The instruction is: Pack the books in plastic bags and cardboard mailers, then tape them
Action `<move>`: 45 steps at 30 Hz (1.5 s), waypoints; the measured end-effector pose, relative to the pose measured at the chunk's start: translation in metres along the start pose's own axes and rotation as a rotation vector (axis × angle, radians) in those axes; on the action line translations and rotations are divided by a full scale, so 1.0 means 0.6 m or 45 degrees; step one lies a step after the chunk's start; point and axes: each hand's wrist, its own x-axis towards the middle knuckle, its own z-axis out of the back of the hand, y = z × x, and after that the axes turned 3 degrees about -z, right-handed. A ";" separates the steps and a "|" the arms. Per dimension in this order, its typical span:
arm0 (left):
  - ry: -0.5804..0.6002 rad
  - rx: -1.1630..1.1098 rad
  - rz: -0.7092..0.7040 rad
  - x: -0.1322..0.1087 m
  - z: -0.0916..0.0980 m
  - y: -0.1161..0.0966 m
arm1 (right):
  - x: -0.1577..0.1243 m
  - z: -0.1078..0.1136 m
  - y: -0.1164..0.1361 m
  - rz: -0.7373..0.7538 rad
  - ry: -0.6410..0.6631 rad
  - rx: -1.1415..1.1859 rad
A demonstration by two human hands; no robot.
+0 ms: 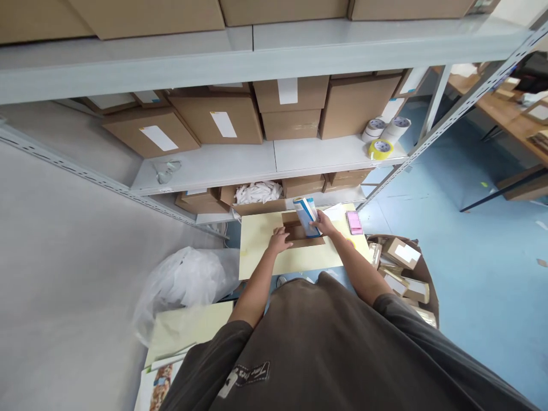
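Note:
An open cardboard box (295,233) lies on a pale yellow tabletop (257,251), its flaps folded outward. My left hand (280,240) is at the box's left end, fingers and thumb curled around its edge. Held in my right hand (324,224) is a blue-and-white book (305,216), tilted over the right part of the box. Its lower end reaches the box opening; whether it touches the bottom I cannot tell. Right of that hand, a pink pad (354,222) rests on the tabletop.
Metal shelves (317,157) ahead carry cardboard boxes, tape rolls (380,149) and safety glasses (166,170). A large bin (430,285) at right holds several packed boxes. Clear plastic bags (192,277) bulge at left. A wooden table (509,120) stands far right.

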 end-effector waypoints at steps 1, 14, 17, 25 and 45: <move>0.041 0.069 0.015 -0.004 0.000 0.010 | 0.004 0.001 -0.002 0.006 0.020 -0.124; -0.033 0.130 0.060 -0.010 -0.022 0.028 | 0.026 -0.057 0.002 0.085 0.258 -0.881; -0.046 0.191 0.062 -0.011 -0.027 0.026 | 0.028 -0.062 0.013 0.094 0.292 -1.082; 0.009 0.428 0.184 -0.016 -0.034 0.021 | 0.023 -0.089 0.046 0.120 0.594 -1.428; -0.052 0.670 0.097 -0.042 -0.059 0.037 | -0.030 -0.077 0.051 0.178 0.673 -1.581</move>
